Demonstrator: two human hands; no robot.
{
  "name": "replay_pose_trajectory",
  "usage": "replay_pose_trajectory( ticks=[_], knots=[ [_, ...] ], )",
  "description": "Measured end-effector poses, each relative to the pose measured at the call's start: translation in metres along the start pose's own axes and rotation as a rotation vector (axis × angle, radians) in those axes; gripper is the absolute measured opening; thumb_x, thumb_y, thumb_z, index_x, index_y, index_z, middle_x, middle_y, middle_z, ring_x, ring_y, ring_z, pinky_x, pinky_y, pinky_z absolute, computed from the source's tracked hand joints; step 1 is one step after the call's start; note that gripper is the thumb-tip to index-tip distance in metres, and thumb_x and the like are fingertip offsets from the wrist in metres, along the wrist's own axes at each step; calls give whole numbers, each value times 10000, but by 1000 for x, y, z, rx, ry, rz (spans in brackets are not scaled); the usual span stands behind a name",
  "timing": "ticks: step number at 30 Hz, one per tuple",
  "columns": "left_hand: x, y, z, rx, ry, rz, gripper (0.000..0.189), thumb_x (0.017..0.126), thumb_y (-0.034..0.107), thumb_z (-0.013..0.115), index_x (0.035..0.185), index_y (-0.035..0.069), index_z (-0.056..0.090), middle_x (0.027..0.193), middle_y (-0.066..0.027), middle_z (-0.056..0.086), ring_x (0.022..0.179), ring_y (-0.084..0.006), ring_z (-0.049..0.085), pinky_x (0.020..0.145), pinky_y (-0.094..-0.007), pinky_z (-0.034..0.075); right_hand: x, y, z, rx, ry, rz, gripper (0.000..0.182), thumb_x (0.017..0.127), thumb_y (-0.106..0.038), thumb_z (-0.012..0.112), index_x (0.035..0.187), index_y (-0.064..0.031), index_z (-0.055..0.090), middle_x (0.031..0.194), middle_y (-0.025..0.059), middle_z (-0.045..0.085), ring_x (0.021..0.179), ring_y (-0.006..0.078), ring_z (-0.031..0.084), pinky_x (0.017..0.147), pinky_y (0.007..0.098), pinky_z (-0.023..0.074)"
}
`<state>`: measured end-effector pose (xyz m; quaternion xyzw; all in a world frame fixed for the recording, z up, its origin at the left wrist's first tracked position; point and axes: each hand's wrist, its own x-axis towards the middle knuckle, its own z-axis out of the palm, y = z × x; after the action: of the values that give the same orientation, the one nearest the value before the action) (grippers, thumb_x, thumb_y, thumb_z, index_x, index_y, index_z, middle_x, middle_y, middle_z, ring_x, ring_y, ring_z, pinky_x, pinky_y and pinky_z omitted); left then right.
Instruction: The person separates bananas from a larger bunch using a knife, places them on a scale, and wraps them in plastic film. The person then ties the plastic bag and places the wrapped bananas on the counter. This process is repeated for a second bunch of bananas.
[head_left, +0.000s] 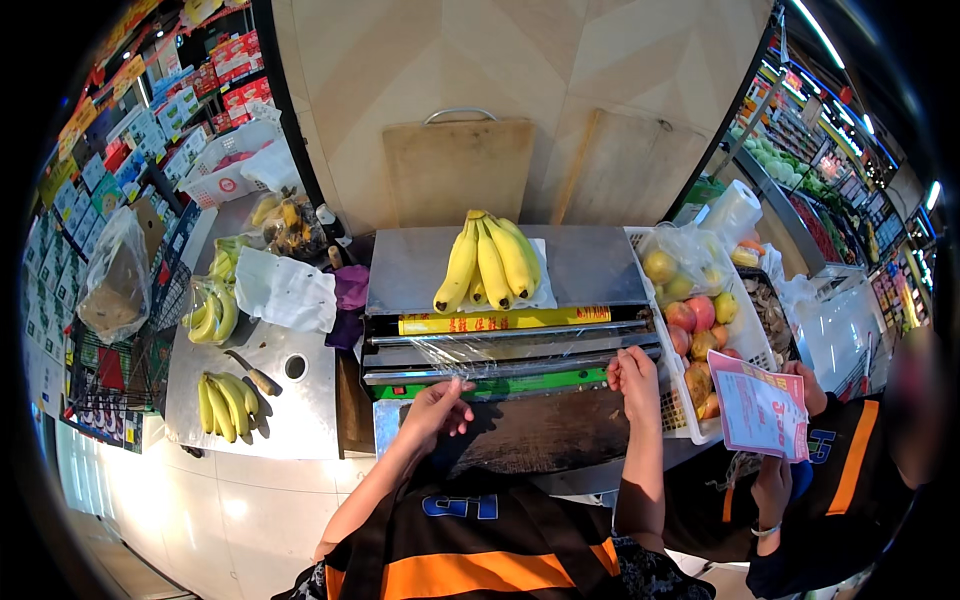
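A bunch of yellow bananas (491, 262) lies on a white sheet (547, 279) on the metal top of a cling-film wrapping machine (596, 262). Behind the machine's metal bars sits a yellow box of film (510, 321). Clear cling film (480, 356) stretches from the bars toward the front. My left hand (441, 409) pinches the film's edge near the green front panel. My right hand (634, 375) is raised at the panel's right end, its fingers curled; whether film is between them cannot be told.
On the metal counter (300, 420) at left lie a banana bunch (227, 405), a knife (255, 375) and bagged bananas (212, 315). A white crate (739, 330) of fruit stands right. Two boards (457, 172) lean behind. A co-worker (832, 465) at right holds a printed sheet (761, 409).
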<state>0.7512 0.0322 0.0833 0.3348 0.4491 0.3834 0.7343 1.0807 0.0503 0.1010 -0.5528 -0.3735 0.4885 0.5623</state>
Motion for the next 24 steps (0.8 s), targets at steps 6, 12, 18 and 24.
replay_pose_trajectory(
  ticks=[6, 12, 18, 24],
  knots=[
    [4, -4, -8, -161, -182, 163, 318, 951, 270, 508, 718, 55, 540, 580, -35, 512, 529, -147, 507, 500, -243, 373, 2, 8, -5, 30, -9, -28, 169, 949, -141, 486, 796, -69, 477, 703, 33, 531, 572, 105, 488, 511, 235, 380],
    [-54, 23, -46, -122, -410, 387, 358, 905, 236, 549, 618, 22, 525, 549, -73, 526, 566, -212, 527, 557, -310, 404, -29, -38, 20, 421, -77, -175, 165, 930, -117, 480, 778, -82, 425, 678, 34, 459, 552, 128, 431, 505, 280, 374],
    [-138, 89, -12, -157, -877, 935, 250, 896, 164, 595, 729, -21, 581, 671, -147, 648, 580, -308, 621, 532, -433, 508, -114, -107, 8, 563, -245, -567, 211, 912, -114, 477, 744, -62, 361, 555, 66, 390, 389, 168, 432, 296, 279, 325],
    [-120, 197, 6, -192, -890, 1332, 184, 902, 112, 557, 1012, -35, 569, 730, -124, 628, 654, -281, 609, 670, -351, 517, -85, -178, 41, 741, -344, -954, 170, 914, -154, 506, 819, -68, 394, 771, 126, 519, 657, 244, 587, 627, 410, 490]
  ],
)
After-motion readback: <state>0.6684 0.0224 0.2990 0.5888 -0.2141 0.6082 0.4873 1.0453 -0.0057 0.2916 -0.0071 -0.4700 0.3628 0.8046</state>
